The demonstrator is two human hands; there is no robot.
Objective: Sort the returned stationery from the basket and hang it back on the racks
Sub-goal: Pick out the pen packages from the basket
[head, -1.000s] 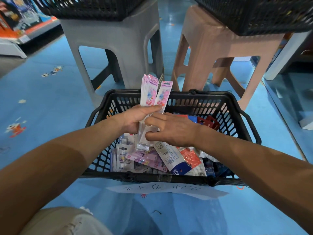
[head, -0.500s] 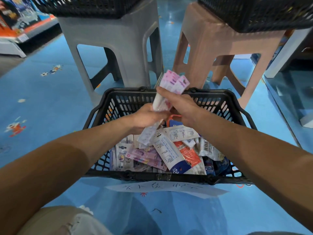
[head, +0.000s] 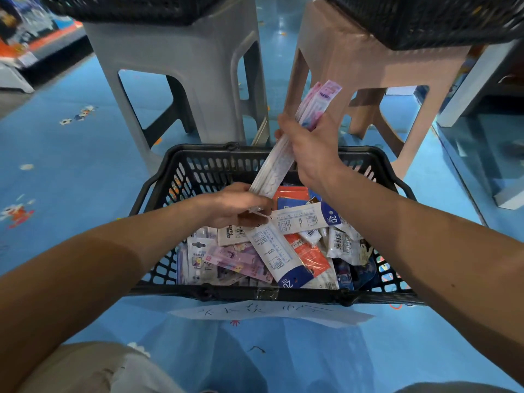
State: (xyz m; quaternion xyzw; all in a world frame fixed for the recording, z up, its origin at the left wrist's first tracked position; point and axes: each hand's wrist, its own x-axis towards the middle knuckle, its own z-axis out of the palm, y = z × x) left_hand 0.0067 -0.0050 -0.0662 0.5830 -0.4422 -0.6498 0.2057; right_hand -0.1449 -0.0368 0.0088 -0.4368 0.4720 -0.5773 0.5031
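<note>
A black plastic basket [head: 158, 191] sits on the blue floor, filled with several packets of stationery: white 20 cm ruler packs [head: 272, 251], an orange pack [head: 309, 255], a pink pack [head: 241, 260]. My right hand [head: 309, 148] grips a stack of long pink-topped packets [head: 317, 102] near their upper part, tilted up to the right above the basket's far rim. My left hand [head: 238, 207] holds the lower end of that stack, low over the basket's contents.
A grey stool [head: 175, 58] and a pink-beige stool [head: 365, 63] stand just behind the basket, each with a black basket on top. A paper label [head: 269, 312] hangs on the basket's near rim. Shelving bases lie at far left and right.
The pink-topped stack has gone from upright in my left hand to tilted right; my right hand moved up it and now grips near the top, my left hand slid to its lower end.
</note>
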